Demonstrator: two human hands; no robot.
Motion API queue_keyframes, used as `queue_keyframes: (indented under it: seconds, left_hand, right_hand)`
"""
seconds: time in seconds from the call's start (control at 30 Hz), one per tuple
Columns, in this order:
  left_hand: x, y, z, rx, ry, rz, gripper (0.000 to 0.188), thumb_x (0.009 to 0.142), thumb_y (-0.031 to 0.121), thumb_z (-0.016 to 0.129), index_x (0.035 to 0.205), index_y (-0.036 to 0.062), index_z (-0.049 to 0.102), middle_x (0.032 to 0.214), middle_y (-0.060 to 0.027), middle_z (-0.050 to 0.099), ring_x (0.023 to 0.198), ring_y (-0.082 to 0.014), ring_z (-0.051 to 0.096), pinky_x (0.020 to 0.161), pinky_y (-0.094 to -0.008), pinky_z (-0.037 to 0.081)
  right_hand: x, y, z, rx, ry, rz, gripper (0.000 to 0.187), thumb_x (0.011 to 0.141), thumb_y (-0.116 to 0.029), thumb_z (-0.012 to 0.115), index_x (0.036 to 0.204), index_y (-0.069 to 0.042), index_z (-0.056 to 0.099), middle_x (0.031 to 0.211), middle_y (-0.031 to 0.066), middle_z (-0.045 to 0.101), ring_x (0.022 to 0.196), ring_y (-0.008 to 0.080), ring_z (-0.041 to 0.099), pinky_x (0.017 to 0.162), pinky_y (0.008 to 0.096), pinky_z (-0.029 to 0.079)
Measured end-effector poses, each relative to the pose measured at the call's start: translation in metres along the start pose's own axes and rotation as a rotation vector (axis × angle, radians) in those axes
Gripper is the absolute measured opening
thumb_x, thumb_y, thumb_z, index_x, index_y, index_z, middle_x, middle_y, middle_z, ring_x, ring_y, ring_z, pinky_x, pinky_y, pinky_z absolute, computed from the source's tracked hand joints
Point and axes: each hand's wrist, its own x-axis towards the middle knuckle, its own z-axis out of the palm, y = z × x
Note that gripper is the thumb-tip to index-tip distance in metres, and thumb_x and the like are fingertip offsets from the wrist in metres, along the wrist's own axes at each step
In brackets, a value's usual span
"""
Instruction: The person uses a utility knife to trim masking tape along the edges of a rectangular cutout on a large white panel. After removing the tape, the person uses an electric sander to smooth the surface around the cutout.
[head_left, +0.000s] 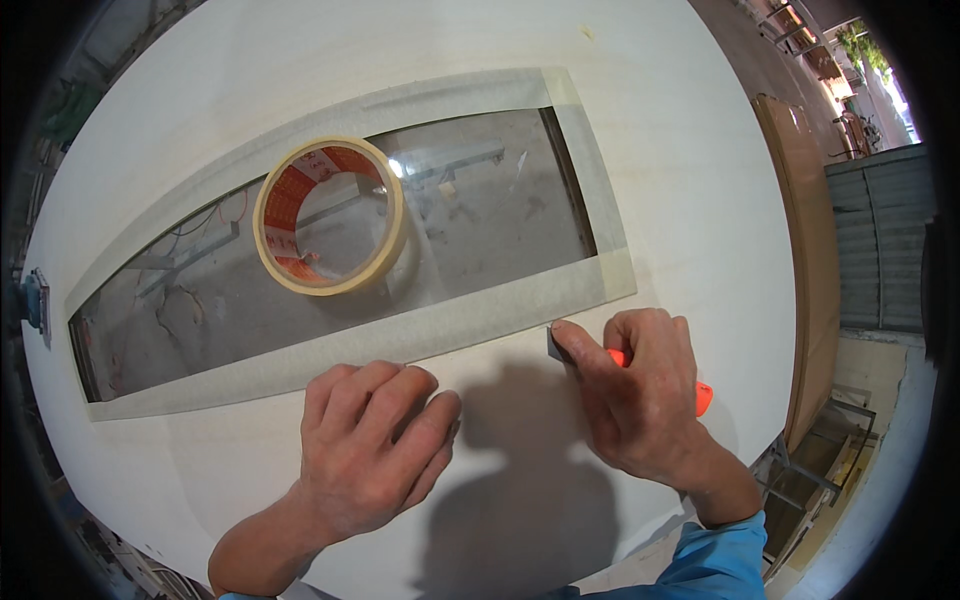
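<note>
The right hand (645,395) is gripping an orange-handled blade (704,400) beside the near strip of pale tape (480,318). Farther left, the left hand (370,455) is holding its fingers curled at that strip. Beyond both, a tape roll (397,225) is lying over the glass pane (485,190) in the white panel (690,190).

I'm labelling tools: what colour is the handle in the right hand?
Orange handle, seen in the head view.
</note>
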Motion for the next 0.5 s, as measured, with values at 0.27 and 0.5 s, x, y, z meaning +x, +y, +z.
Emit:
queue_keyframes:
  seconds: [0.27, 0.5]
  left_hand:
    - [0.000, 0.000, -0.001, -0.021, -0.001, 0.000, 0.025, 0.077, 0.012, 0.082, 0.101, 0.0079, 0.075, 0.104, -0.0048, 0.066, 0.101, -0.0245, 0.061, 0.087, -0.0412, 0.045]
    - [0.003, -0.005, -0.007, -0.029, 0.204, -0.330, 0.021, 0.079, 0.002, 0.077, 0.100, 0.0066, 0.074, 0.100, -0.0086, 0.068, 0.090, -0.0285, 0.060, 0.080, -0.0408, 0.047]
  right_hand:
    - [0.002, 0.000, -0.001, -0.059, -0.003, -0.019, 0.067, 0.073, 0.002, 0.074, 0.137, -0.018, 0.067, 0.090, 0.0060, 0.046, 0.077, 0.0230, 0.046, 0.066, 0.0396, 0.028]
    - [0.017, -0.009, -0.027, 0.052, -0.021, -0.012, 0.035, 0.082, -0.007, 0.081, 0.116, -0.011, 0.075, 0.091, 0.0068, 0.062, 0.072, 0.0226, 0.061, 0.056, 0.0351, 0.048]
